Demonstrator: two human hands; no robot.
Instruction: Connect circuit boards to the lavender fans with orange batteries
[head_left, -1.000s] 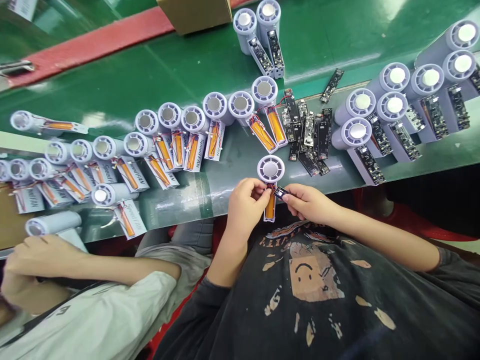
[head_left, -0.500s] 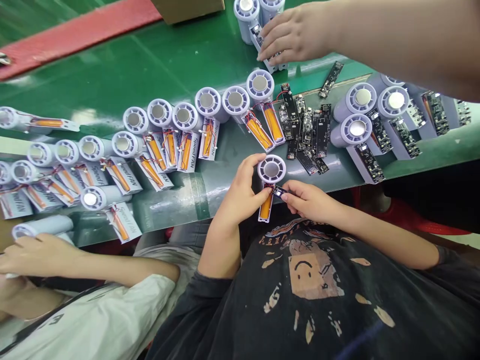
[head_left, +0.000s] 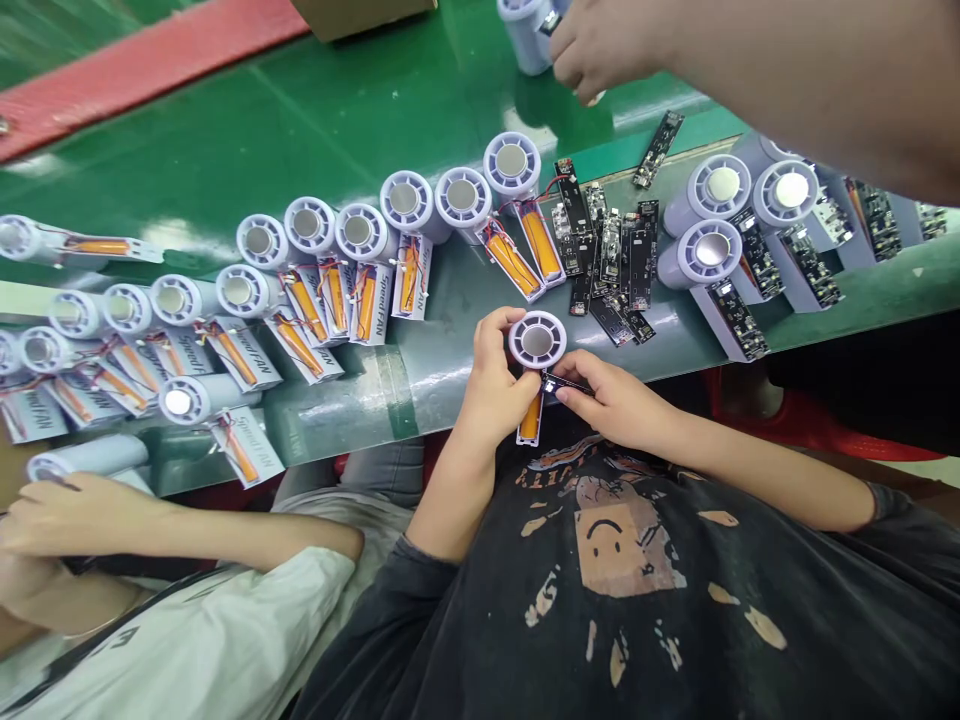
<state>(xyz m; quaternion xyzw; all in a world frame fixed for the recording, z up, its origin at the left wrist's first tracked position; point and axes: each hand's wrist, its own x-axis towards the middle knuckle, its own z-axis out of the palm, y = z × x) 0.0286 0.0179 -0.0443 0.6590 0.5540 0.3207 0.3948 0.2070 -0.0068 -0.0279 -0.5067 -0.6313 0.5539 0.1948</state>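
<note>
We hold the **handheld fan housing** (head_left: 537,340), a matte grey plastic body with a round, ribbed grille head, at the near edge of the surface, directly in front of our torso. Its open lower section shows an **orange pouch battery** (head_left: 529,421), a flat, elongated cell seated in the body.

Our **left hand** (head_left: 495,385) wraps the housing just below the grille head, with the **left fingers** (head_left: 490,337) closed around the rim. Our **right hand** (head_left: 613,393) is beside it, with the **right fingers** (head_left: 574,367) closed in a pinch on a **small black circuit board** (head_left: 566,384), which touches the top of the battery area.

The **green surface** (head_left: 322,130) has a smooth, glossy coating and a **red strip** (head_left: 142,70) along its far side. Rows of **matching fan housings** (head_left: 356,232) lie on it, many with batteries and printed **SpeedFAN cards** (head_left: 373,305). A **loose group of black circuit boards** (head_left: 611,265) lies just beyond our hands. A **co-worker's hand** (head_left: 600,45) reaches over a housing at the far side, while **another person's hand** (head_left: 79,515), below a white sleeve, rests against a housing at the lower left.
</note>
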